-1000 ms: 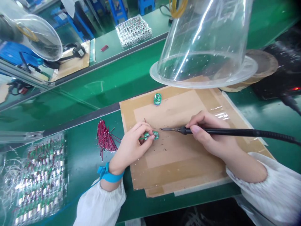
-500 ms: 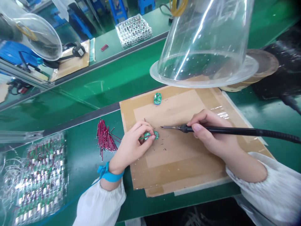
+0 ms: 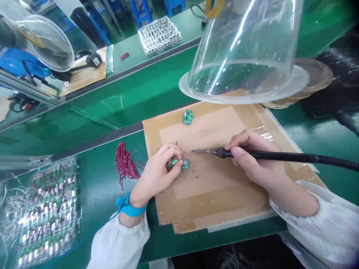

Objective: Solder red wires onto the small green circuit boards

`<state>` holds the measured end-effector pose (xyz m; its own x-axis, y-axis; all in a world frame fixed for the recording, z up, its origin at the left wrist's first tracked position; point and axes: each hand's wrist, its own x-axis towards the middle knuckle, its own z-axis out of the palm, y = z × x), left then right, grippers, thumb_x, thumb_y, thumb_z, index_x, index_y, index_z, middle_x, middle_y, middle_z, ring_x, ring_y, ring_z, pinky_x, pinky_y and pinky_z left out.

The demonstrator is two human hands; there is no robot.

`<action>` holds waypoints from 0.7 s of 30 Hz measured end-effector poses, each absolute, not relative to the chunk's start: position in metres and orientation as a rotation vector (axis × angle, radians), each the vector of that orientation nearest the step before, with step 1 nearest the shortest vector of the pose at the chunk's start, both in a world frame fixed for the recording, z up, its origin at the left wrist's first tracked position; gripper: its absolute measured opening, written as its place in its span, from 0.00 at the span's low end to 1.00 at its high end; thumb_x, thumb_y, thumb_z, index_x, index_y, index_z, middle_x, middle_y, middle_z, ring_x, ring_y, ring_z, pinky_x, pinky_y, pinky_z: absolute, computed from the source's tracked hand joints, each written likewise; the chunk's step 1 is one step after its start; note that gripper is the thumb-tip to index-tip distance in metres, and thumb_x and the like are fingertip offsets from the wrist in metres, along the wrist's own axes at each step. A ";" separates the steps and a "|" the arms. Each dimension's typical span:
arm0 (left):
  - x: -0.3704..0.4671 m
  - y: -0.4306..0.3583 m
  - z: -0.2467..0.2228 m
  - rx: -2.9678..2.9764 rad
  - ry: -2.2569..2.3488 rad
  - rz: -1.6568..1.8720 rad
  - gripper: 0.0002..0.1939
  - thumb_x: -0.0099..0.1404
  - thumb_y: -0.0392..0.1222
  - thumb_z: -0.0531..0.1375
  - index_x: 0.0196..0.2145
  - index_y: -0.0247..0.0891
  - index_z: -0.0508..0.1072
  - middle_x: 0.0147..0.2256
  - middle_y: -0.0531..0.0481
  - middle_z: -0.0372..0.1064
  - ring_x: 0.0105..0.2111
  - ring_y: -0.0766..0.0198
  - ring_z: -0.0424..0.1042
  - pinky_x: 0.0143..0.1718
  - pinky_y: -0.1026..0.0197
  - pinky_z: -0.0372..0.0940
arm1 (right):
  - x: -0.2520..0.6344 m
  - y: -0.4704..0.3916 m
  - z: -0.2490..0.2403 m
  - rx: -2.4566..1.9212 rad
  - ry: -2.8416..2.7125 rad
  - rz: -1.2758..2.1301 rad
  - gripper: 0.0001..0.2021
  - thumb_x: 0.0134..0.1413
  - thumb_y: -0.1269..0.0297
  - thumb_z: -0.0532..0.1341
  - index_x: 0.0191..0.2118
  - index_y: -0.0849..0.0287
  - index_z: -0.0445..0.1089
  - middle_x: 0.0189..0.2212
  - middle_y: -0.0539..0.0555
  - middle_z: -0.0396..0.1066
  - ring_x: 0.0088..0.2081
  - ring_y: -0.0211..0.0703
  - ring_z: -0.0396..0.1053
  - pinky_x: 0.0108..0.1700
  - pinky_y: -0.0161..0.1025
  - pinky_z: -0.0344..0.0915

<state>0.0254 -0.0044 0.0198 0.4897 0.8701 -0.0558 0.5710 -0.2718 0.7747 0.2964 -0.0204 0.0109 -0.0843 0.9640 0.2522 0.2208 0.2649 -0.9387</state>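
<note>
My left hand [image 3: 164, 166] is closed in a pinch over a small green circuit board [image 3: 185, 164] lying on the cardboard. A thin red wire [image 3: 177, 143] pokes up past its fingers, and the rest of the wire is hidden by the hand. My right hand [image 3: 254, 158] grips a black soldering iron [image 3: 263, 154] like a pen. The iron's tip points left, a short gap away from the board and the left fingers. Farther back on the cardboard lies a second green circuit board [image 3: 187, 117], apart from both hands.
A bundle of red wires [image 3: 126, 162] lies left of the taped cardboard [image 3: 221, 201]. Farther left is a clear tray [image 3: 50, 213] of parts. A transparent hood [image 3: 244, 48] hangs over the back of the cardboard. A green partition [image 3: 123, 101] runs behind.
The left fingertips have drawn back slightly, baring more of the board. The red wire's upper end has shifted a little right. The soldering iron has barely moved.
</note>
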 end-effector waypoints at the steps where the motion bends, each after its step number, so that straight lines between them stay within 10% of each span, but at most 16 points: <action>1: 0.025 -0.004 0.020 1.970 1.183 0.496 0.04 0.70 0.33 0.57 0.37 0.40 0.67 0.47 0.50 0.68 0.37 0.67 0.66 0.37 0.62 0.61 | 0.297 -0.020 0.011 -1.141 -1.540 0.934 0.06 0.66 0.63 0.60 0.36 0.55 0.70 0.24 0.49 0.68 0.23 0.37 0.66 0.24 0.37 0.60; 21: 0.024 -0.001 0.019 1.852 1.312 0.504 0.02 0.72 0.41 0.59 0.41 0.42 0.71 0.39 0.52 0.66 0.32 0.68 0.67 0.29 0.64 0.61 | 0.296 -0.022 0.010 -1.167 -1.481 0.959 0.07 0.66 0.62 0.61 0.35 0.54 0.70 0.25 0.49 0.68 0.24 0.39 0.65 0.25 0.39 0.59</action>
<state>0.0236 -0.0014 0.0186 0.3845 0.9152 -0.1206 0.5993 -0.1481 0.7867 0.2964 -0.0223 0.0102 -0.0560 0.9741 0.2192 0.1981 0.2260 -0.9538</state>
